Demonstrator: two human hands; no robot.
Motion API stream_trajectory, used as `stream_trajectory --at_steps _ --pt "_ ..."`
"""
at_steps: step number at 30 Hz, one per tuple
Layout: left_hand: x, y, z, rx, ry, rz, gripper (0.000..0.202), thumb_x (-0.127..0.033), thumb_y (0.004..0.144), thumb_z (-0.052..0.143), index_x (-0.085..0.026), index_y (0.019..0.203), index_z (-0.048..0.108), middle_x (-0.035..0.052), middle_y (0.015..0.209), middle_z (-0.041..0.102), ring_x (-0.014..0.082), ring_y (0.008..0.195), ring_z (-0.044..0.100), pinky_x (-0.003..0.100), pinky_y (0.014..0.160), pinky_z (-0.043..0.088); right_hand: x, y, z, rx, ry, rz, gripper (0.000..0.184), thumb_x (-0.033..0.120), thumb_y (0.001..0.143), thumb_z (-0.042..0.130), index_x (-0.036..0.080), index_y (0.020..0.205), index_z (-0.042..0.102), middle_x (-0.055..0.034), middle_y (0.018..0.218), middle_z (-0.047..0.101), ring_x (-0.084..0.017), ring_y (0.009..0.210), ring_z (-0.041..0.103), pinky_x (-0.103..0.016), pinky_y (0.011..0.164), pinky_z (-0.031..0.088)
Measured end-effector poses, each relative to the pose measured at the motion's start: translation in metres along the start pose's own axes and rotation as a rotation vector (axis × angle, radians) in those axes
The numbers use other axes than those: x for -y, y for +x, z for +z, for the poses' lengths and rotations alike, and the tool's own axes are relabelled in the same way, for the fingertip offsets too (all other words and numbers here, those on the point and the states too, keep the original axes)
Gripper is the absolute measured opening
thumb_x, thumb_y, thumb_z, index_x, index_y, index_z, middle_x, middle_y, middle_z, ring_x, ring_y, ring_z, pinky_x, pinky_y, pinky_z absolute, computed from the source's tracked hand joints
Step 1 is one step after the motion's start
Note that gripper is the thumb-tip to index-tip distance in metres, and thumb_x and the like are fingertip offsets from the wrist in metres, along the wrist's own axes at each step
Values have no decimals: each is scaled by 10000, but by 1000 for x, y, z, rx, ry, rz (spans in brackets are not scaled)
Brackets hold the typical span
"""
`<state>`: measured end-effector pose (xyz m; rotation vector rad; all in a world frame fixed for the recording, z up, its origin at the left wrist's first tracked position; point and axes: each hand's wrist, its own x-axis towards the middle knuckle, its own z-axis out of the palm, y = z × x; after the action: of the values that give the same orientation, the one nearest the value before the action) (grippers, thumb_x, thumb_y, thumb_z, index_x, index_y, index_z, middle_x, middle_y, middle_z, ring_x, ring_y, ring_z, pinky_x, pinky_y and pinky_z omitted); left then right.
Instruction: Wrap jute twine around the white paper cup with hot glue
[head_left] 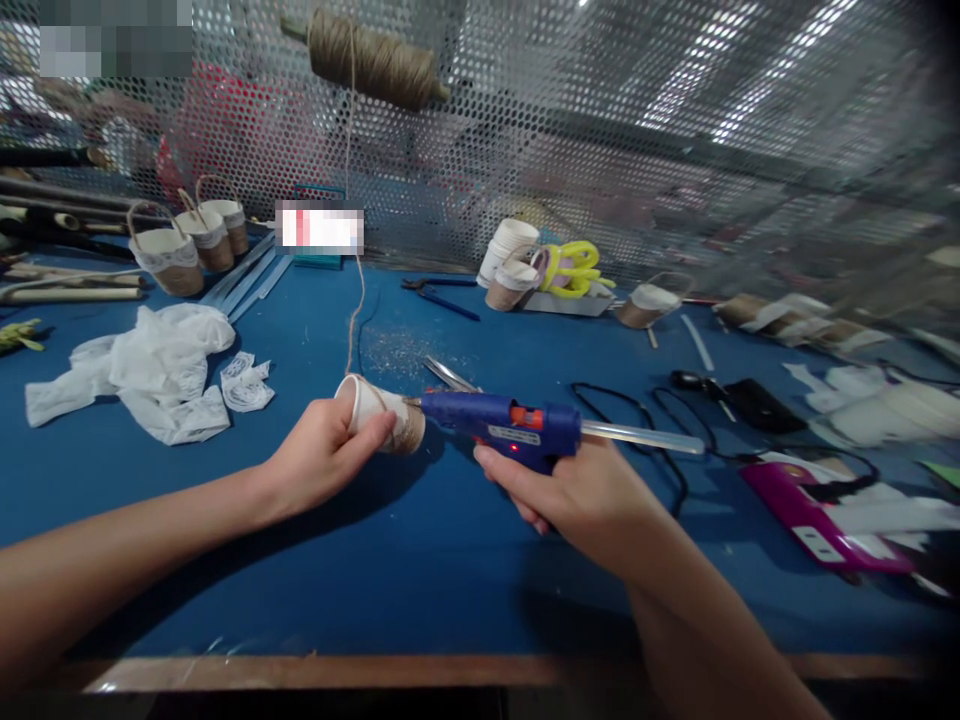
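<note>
My left hand [330, 440] is closed around a white paper cup [367, 403] tipped on its side, its lower part wrapped in brown twine. My thumb presses on the cup's wall. My right hand [551, 480] grips a blue glue gun [487, 415] by its handle, with a clear glue stick [645, 436] jutting from the back and a small red light lit. The gun's nozzle is at the twine-wrapped end of the cup; I cannot tell whether it touches. A strand of twine [351, 290] runs from the cup up to a spool [371, 60].
Scissors [450, 374] lie behind the gun, pliers [442, 296] farther back. White lace [161, 365] and small handled cups [166, 260] are at left. Stacked cups [510, 245] and yellow-handled scissors [574, 268] stand at the back. A black cord [637, 400] and purple power strip [817, 520] lie right.
</note>
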<state>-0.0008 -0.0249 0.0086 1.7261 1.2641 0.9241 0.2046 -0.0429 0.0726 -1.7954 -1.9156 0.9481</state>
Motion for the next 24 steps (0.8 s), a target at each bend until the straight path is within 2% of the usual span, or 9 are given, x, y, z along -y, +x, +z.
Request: stream_trajectory --at_steps 8,15,21,24 --pt "1 2 -2 -18 -54 -54 270 -360 753 488 -118 761 607 34 659 623 170 657 557 255 623 460 -2 -5 2 0 30 22 252 373 706 537 202 535 468 51 361 430 -93 328 415 -228 363 375" --pt "-3 5 -2 -17 -87 -52 279 -347 764 484 -108 783 628 39 703 648 160 654 562 243 640 454 -3 -4 1 -21 -7 10 306 378 706 526 205 466 449 36 344 431 -102 322 432 -246 372 395" --pt "-3 11 -1 15 -188 -108 371 -392 807 424 -88 855 631 84 818 661 178 720 581 282 712 452 -16 -2 7 -12 -43 -109 305 367 731 518 225 466 466 28 356 464 -114 314 450 -261 352 392" --pt "-2 12 -2 11 -228 -125 376 -387 806 433 -82 872 642 95 833 668 187 736 588 289 721 450 -19 -1 5 -32 -23 -186 235 348 698 552 224 499 535 24 374 467 -116 331 448 -258 342 365"
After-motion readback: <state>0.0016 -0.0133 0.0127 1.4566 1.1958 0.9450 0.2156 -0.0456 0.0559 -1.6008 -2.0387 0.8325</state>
